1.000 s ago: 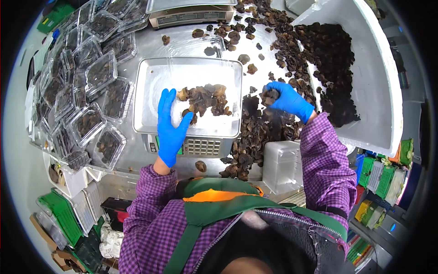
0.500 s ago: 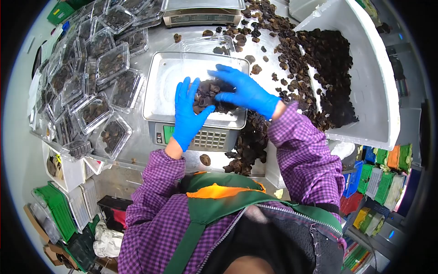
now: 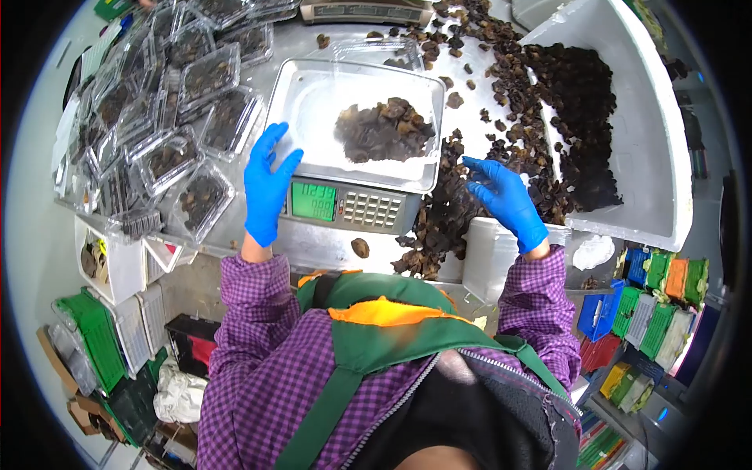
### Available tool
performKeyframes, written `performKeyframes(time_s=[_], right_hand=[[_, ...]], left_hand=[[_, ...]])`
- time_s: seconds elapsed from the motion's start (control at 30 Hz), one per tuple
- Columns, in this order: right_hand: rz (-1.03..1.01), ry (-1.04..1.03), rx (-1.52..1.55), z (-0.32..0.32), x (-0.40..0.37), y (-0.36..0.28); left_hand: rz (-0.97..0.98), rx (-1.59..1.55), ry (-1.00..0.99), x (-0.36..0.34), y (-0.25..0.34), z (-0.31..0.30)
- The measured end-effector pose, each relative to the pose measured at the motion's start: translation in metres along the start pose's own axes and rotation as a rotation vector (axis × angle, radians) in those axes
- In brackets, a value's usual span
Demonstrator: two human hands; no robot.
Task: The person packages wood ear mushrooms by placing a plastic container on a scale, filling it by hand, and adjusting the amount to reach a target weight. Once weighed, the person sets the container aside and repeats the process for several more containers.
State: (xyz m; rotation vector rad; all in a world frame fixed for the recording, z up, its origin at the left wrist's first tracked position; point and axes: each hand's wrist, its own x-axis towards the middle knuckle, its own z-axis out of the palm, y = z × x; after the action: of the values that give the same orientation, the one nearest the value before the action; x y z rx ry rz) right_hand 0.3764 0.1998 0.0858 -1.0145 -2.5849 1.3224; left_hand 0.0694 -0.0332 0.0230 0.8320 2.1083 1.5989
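Note:
A pile of dark wood ear mushrooms (image 3: 385, 131) lies on the metal pan (image 3: 304, 106) of a digital scale (image 3: 368, 207). The scale's green display is lit, its digits blurred. Beside the pan's left edge is my left hand (image 3: 270, 186) in a blue glove, thumb and fingers apart, holding nothing. My right hand (image 3: 505, 197), also gloved in blue, hovers right of the scale near loose mushrooms (image 3: 442, 223). Its fingers are stretched out and nothing is in them. Under its wrist stands a translucent box-like container (image 3: 492, 254).
Clear plastic boxes (image 3: 210, 74) of mushrooms are heaped at the left. A large white foam bin (image 3: 654, 149) with many mushrooms stands right, more spilling across the metal table. Behind the scale are an open clear box (image 3: 352, 53) and a second scale (image 3: 364, 12).
Both hands have left the pile on the pan. My left hand moved left to the pan's edge, my right hand moved right and down. The display now faces uncovered.

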Motion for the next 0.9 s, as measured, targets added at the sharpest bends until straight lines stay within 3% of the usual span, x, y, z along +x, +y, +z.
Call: performKeyframes(time_s=[0.13,0.37,0.47,0.53,0.67,0.77,0.83,0.9], right_hand=[[-0.003,0.002,-0.082,0.023,0.001,-0.009],[-0.203,0.320,-0.244,0.053,0.056,-0.021],[-0.077,0.269,-0.395,0.068,0.084,-0.015],[-0.109,0.263,-0.479,0.074,0.101,0.009],[-0.128,0.320,-0.192,0.060,0.101,0.006],[-0.086,0.327,-0.146,0.049,0.089,0.001],[-0.107,0.386,0.086,0.042,0.080,-0.001],[-0.085,0.444,0.092,0.032,0.070,0.006]], left_hand=[[-0.026,-0.070,0.063,0.000,0.005,-0.012],[0.015,-0.163,0.003,0.002,0.009,-0.004],[0.019,-0.163,-0.006,0.002,0.006,0.000],[0.000,-0.171,-0.009,0.000,0.008,-0.002],[-0.008,-0.168,0.034,0.000,-0.001,-0.009],[-0.039,-0.194,0.046,-0.002,-0.002,-0.012],[-0.045,-0.205,0.060,-0.003,-0.004,-0.012],[-0.042,-0.223,0.054,-0.003,-0.003,-0.009]])
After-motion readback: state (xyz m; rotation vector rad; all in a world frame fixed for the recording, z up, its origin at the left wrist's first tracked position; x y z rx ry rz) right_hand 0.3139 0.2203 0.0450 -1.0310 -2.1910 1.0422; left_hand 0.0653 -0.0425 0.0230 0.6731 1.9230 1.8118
